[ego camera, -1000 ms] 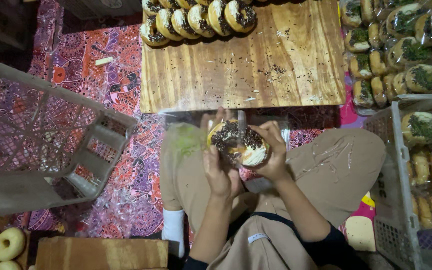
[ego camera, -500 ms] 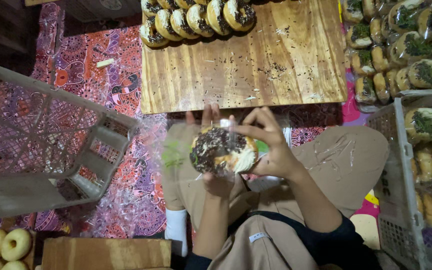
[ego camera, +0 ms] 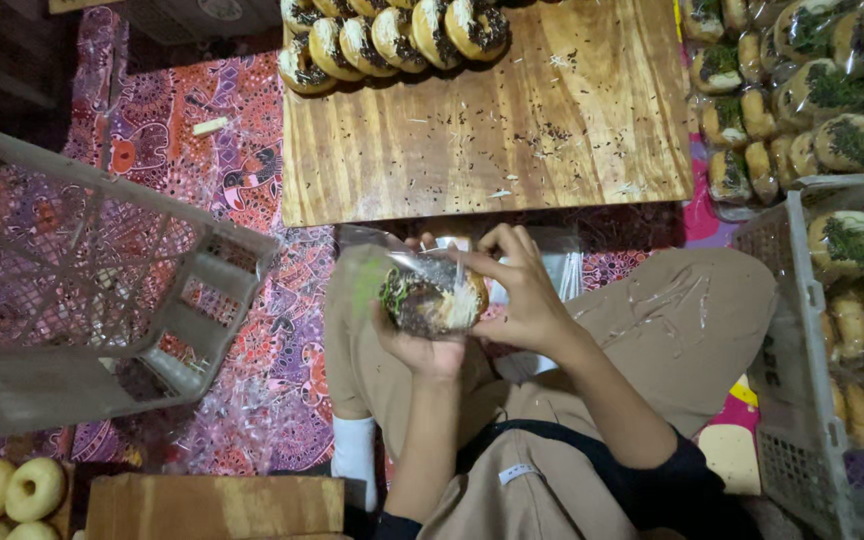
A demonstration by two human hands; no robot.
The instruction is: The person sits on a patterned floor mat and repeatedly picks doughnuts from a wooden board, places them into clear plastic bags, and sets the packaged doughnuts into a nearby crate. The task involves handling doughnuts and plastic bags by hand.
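Over the lap, left hand cupped under a round chocolate-sprinkled doughnut in a clear plastic bag, right hand pinching the bag's top, beyond them a light wooden board, row of sprinkled doughnuts at its far edge, grey plastic crate at left

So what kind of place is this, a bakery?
Probably a small home-style doughnut packing spot: topped doughnuts line a wooden board, wrapped ones fill a plastic crate, and the work happens on a patterned floor cloth.

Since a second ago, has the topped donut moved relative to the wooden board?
Yes. The topped donut sat nearer the board's middle; it now lies further left, held by the left hand and right hand.
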